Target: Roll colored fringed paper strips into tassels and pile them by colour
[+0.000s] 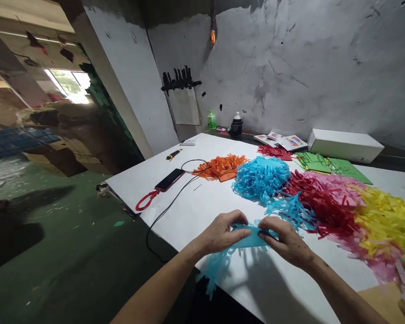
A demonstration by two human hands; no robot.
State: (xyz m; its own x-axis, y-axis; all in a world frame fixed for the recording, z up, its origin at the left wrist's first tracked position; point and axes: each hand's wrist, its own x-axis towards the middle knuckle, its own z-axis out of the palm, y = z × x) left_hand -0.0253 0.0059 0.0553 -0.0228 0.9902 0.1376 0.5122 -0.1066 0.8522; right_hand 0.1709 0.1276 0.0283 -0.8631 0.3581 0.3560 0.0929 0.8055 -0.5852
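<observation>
Between my two hands is a strip of blue fringed tissue paper (pixel 249 239), its cut fringe hanging down over the table's front edge. My left hand (pixel 227 233) pinches the strip with the thumb on top and the fingers behind. On the strip's other end, my right hand (pixel 285 239) is closed, thumb below and fingers curled above. Just beyond my hands lies a heap of blue fringed paper (pixel 261 177), with a looser blue bunch (pixel 292 210) beside it. Dark red fringe (pixel 319 200) spreads to the right of these.
The white table (pixel 178 216) holds orange fringe (pixel 221 166), pink fringe (pixel 335 186), yellow fringe (pixel 388 220) and green paper (pixel 347 170). A phone (pixel 169 179) with a red strap, a black cable (pixel 170 204) and a cutter knife (pixel 174 155) lie left. At the back stands a white box (pixel 344 146).
</observation>
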